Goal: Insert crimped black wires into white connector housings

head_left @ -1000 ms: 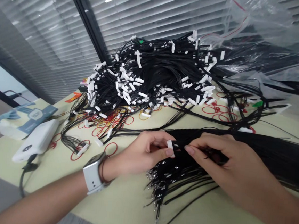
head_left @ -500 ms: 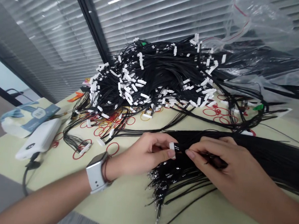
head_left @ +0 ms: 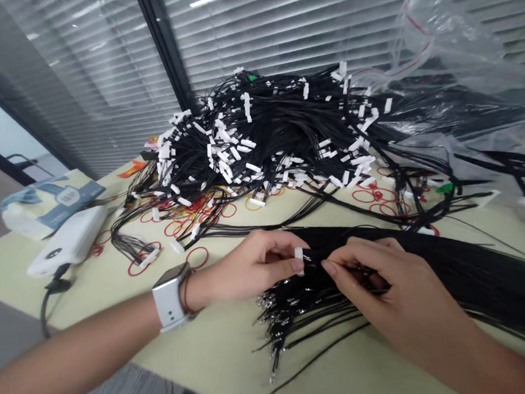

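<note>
Between the thumb and fingers of my left hand (head_left: 256, 264) is a small white connector (head_left: 299, 261), with short wire ends at its right side. My right hand (head_left: 387, 287) is closed in a pinch just right of the connector, on what looks like a thin black wire that is mostly hidden by the fingers. Beneath both hands lies a thick bundle of black wires (head_left: 476, 271), running off to the right. Its loose ends with shiny metal terminals (head_left: 276, 327) fan out below my left hand.
A large heap of black cables with white connectors (head_left: 287, 125) stands at the back. Red rubber bands (head_left: 197, 257) lie scattered on the yellowish table (head_left: 212, 352). At the left are a white power bank (head_left: 68, 241) and a tissue pack (head_left: 53, 203); plastic bags (head_left: 463, 55) are at the back right.
The view has shifted slightly. Both hands keep nearly the same pose, with the connector still in my left hand and my right fingers still pinched beside it.
</note>
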`<state>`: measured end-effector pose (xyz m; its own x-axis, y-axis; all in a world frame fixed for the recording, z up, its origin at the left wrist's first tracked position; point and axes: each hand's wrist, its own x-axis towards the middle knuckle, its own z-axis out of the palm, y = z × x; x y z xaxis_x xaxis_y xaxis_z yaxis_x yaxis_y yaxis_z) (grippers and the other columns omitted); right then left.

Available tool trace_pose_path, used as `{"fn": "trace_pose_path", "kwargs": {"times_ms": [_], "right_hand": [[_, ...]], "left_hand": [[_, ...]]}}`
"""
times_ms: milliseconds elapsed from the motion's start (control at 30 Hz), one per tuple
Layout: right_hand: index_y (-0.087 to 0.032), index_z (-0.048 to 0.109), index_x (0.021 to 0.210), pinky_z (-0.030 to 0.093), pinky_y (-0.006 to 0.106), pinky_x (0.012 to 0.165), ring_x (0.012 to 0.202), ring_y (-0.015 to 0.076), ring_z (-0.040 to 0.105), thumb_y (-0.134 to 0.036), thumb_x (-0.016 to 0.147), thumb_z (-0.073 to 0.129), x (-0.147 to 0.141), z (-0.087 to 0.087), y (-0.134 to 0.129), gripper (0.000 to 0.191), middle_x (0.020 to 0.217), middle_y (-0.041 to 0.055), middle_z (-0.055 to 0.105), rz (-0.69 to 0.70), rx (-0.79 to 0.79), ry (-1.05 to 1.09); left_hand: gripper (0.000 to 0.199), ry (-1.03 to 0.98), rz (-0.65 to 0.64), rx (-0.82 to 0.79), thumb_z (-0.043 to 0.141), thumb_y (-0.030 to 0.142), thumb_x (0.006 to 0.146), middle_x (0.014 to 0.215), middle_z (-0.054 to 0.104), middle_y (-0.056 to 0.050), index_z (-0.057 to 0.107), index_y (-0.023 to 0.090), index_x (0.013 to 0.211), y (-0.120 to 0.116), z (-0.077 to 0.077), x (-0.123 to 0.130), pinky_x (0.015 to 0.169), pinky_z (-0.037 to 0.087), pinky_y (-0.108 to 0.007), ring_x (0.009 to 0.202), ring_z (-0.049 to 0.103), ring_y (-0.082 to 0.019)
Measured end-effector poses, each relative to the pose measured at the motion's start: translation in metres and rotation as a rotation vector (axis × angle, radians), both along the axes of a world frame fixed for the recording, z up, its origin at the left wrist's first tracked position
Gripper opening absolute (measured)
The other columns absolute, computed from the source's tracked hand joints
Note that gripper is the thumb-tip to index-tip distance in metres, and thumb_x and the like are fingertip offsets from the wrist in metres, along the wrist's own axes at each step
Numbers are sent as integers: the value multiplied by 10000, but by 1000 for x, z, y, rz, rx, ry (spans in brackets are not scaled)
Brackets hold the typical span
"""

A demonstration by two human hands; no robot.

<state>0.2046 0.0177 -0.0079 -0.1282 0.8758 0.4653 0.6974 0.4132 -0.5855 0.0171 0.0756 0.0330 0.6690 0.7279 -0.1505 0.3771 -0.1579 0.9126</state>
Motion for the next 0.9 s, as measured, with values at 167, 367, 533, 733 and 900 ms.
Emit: {"fn": "trace_pose_path", "kwargs": {"times_ms": [167, 367, 533, 733, 900], "right_hand": [[-194, 641, 715, 309, 208, 567, 581, 41, 455, -307, 841, 470, 1, 0, 1, 240, 672, -19, 612, 22, -18, 5], [-198, 638, 715, 316, 204, 569, 566, 33, 450, -321, 843, 464, 1, -1, 0, 249, 659, -29, 603, 0, -16, 18], [-198, 621, 681, 308, 198, 563, 554, 37, 439, -291, 818, 466, -1, 3, 0, 227, 628, -39, 592, 27, -36, 14], [-197, 626, 690, 306, 201, 558, 547, 35, 442, -287, 823, 460, -2, 3, -1, 231, 643, -31, 603, 43, -33, 17], [-199, 634, 701, 291, 200, 535, 539, 36, 440, -326, 827, 471, -3, 3, 0, 242, 615, -29, 591, -4, -71, 48]], "left_hand": [[217, 34, -11, 53, 563, 304, 815, 807, 621, -15, 605, 113, 909, 0, 1, 0, 641, 405, -118, 716, 532, -15], [255, 114, -27, 167, 542, 331, 825, 825, 624, -13, 641, 132, 949, -2, 2, 0, 618, 386, -119, 692, 491, -10], [253, 126, -30, 169, 531, 335, 830, 837, 618, -9, 635, 136, 948, -3, 2, 0, 619, 385, -120, 691, 489, -8], [239, 145, -41, 179, 510, 316, 842, 828, 615, -5, 628, 135, 944, -3, 3, 0, 627, 380, -121, 701, 490, -8], [231, 129, -60, 190, 514, 302, 843, 821, 621, -1, 638, 136, 944, -2, 2, -1, 597, 364, -109, 670, 473, 5]]}}
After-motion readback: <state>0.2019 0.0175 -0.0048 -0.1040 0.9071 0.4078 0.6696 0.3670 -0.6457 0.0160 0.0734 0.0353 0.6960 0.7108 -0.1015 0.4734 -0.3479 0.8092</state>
